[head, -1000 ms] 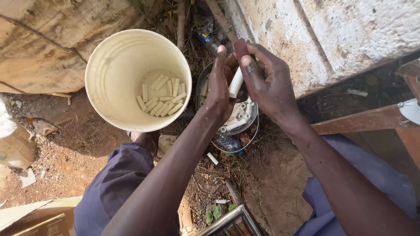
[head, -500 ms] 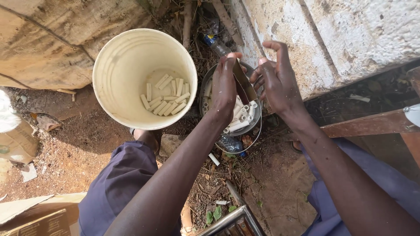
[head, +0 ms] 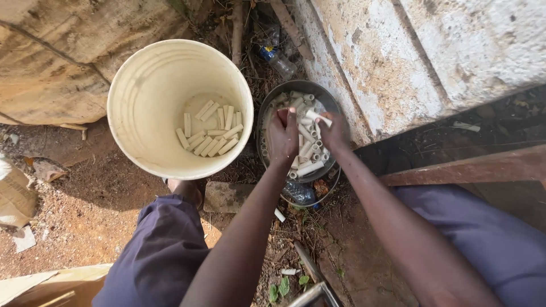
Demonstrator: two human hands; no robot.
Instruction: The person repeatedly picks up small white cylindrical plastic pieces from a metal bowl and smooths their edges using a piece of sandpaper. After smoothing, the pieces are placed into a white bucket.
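I have both hands down in the dark bowl of white tubes, just right of the bucket. My left hand is curled among the tubes; whether it grips one I cannot tell. My right hand pinches one tube near its end. They look light, stiff and smooth, maybe slippery; a mid-length grip seems safest. More tubes lie in the bucket. The ground is bare littered dirt, with a rough wall crowding the bowl's right.

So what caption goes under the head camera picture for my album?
Two hands, left hand and right hand, dip into a dark bowl of short white tubes beside a cream bucket.
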